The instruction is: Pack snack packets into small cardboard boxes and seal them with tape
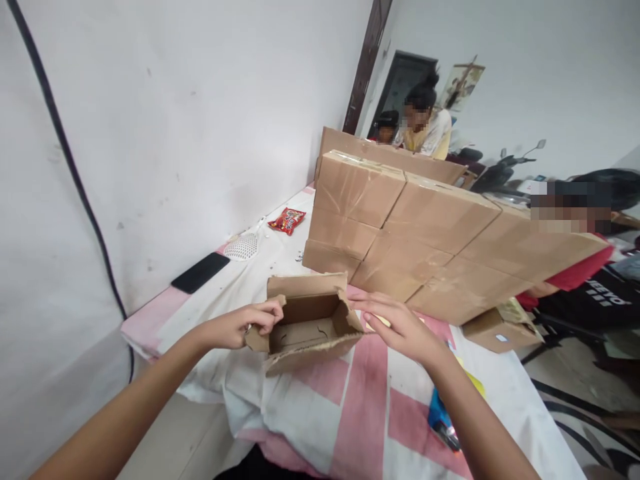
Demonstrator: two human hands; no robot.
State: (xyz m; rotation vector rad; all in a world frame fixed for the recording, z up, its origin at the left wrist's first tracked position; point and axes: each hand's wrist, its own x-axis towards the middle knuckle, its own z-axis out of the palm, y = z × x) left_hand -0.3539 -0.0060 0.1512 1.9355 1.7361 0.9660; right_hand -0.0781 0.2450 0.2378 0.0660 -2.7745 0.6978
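An open cardboard box (313, 360) sits on the cloth-covered table in front of me, its top facing up and its flaps spread. Inside it I see bare cardboard and two small dark curved marks. My left hand (263, 317) is closed on the box's left flap, fingers curled over its edge. On the other side, my right hand (393, 323) lies with stretched fingers against the right flap, the fingertips touching its edge. A blue object (441, 420) lies on the table beside my right forearm, which partly covers it.
Stacked, taped cardboard boxes (400, 233) form a wall behind the open box. A red snack packet (287, 221), a white perforated item (243, 247) and a black phone-like slab (200, 272) lie along the left wall. Another small box (500, 331) stands at right. Several people are beyond the stack.
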